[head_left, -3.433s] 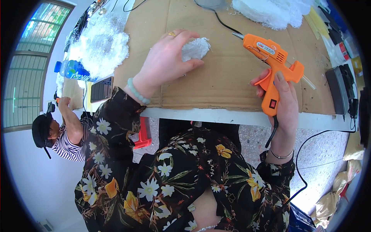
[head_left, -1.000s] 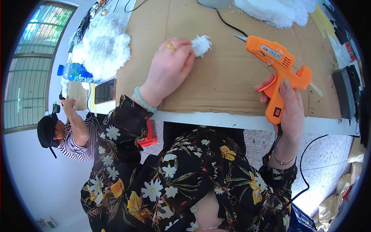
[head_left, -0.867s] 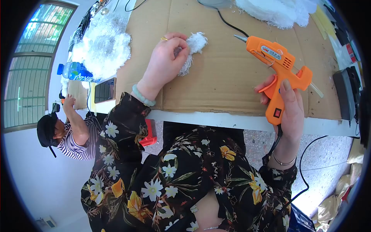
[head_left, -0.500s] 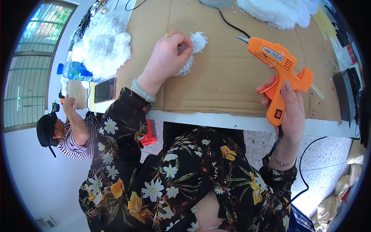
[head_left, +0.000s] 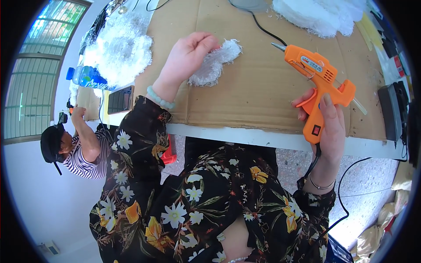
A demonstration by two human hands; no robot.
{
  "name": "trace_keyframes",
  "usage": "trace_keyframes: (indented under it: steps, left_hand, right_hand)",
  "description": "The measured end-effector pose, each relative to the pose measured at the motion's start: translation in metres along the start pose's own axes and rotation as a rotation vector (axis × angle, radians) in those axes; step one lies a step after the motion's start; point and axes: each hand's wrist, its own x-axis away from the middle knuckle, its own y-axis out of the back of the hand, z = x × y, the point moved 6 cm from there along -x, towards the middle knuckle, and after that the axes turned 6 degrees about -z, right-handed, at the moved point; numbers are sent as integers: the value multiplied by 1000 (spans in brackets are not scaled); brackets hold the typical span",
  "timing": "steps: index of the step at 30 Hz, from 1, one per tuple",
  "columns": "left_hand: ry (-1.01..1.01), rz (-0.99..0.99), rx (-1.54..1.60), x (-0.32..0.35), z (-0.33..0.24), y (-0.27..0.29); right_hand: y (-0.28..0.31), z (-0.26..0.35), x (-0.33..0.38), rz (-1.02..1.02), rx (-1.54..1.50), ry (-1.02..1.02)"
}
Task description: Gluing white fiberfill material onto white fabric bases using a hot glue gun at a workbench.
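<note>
My left hand point(head_left: 186, 57) is closed, its thumb and fingertips pinched at the upper edge of a small white fringed fabric piece point(head_left: 212, 68). This piece lies on the cardboard, curved and fuzzy-edged, partly covered by the hand. A speck of red shows by the fingertips, too small to name. In my right hand point(head_left: 331, 120) is an orange hot glue gun point(head_left: 319, 72), gripped by its handle with fingers at the trigger. Its metal nozzle points up and left, above the cardboard. A clear glue stick point(head_left: 359, 106) juts from its back end.
Cardboard point(head_left: 245, 103) covers the white table. White fluffy heaps lie at the left point(head_left: 118, 52) and far right point(head_left: 320, 15). A blue-labelled bottle point(head_left: 90, 78) and a phone point(head_left: 120, 100) are at left. The gun's black cord point(head_left: 344, 219) hangs low. Another person point(head_left: 83, 147) works at left.
My left hand has shifted slightly up and left, and its fingers have turned, so more of the white fringed piece shows. The right hand and glue gun have barely moved.
</note>
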Motion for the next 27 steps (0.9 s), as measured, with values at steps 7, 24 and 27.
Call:
trace_keyframes:
  steps: [7,24,27]
  left_hand:
    - [-231,-90,-478,5,-11,-18]
    - [-135,5,-501,-3,-14,-25]
    - [-111,22,-403,-5,-5,-23]
  right_hand:
    - [-1,-1,-1,-11,-7,-20]
    - [0,-2,-1,-16,-5,-23]
    - [2,-3,-1,-15,-11,-16]
